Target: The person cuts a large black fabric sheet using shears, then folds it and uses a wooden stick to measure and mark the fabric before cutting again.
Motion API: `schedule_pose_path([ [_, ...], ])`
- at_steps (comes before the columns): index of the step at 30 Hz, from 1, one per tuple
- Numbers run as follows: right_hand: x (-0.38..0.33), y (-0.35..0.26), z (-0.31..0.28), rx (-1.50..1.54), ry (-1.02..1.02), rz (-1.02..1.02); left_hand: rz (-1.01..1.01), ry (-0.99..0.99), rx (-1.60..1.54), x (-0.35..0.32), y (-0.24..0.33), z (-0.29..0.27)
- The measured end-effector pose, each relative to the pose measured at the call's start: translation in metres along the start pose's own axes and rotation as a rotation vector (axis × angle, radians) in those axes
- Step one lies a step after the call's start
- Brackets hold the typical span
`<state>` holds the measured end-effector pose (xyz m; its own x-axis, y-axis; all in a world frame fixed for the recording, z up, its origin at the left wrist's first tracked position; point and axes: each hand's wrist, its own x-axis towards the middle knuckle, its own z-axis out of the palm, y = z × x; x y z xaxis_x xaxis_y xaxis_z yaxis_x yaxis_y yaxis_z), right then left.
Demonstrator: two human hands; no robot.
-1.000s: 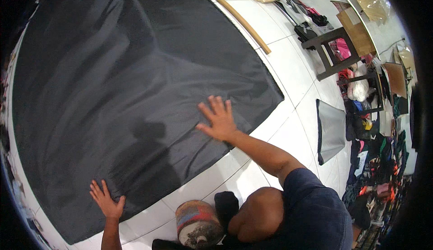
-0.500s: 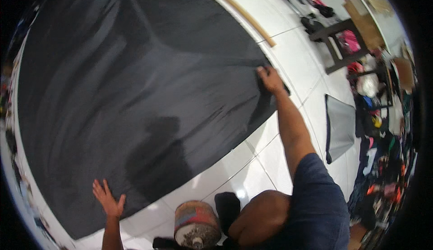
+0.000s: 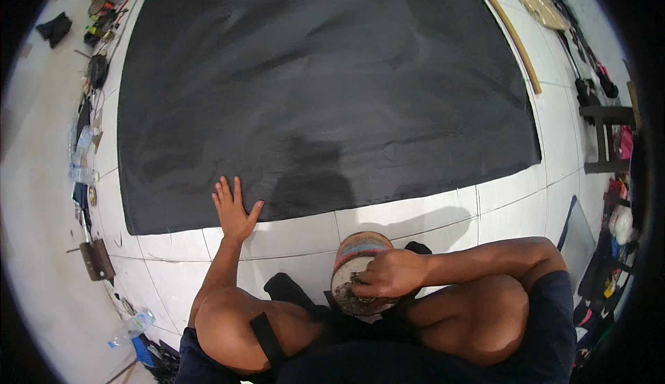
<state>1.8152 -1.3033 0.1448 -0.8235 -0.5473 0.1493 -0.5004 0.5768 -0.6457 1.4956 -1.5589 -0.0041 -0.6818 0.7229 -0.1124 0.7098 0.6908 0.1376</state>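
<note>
My left hand (image 3: 237,212) lies flat with fingers spread on the black sheet (image 3: 360,86), near its lower edge; the sheet fills the upper middle of the frame on the white tiled floor (image 3: 512,207). At lower centre, my right hand (image 3: 393,273) curls tight over the top of the round block (image 3: 355,254).

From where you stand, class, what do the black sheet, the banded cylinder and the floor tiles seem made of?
Black sheet: probably synthetic cloth, dull with a faint sheen; soft creases suggest fabric.
Banded cylinder: perhaps concrete or painted metal, worn-looking; its mottled grey top leaves it open.
Floor tiles: likely ceramic, white and smooth-looking; thin joint lines divide them.
</note>
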Motion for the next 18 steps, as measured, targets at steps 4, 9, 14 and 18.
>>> schedule_pose_path([
  [4, -0.007, 0.002, 0.008, -0.021, -0.079, 0.021, -0.011, 0.009, 0.001, -0.004, 0.005, 0.001],
  [9, -0.004, 0.01, -0.034, 0.014, 0.084, 0.371, -0.014, 0.019, -0.069, -0.001, 0.007, -0.004],
  [14, 0.03, 0.047, -0.069, -0.045, 0.388, 0.449, -0.015, 0.049, -0.086, -0.004, -0.009, -0.004],
  [18, 0.052, 0.081, -0.093, -0.182, 0.513, 0.364, -0.013, 0.01, -0.036, 0.009, -0.009, -0.021],
])
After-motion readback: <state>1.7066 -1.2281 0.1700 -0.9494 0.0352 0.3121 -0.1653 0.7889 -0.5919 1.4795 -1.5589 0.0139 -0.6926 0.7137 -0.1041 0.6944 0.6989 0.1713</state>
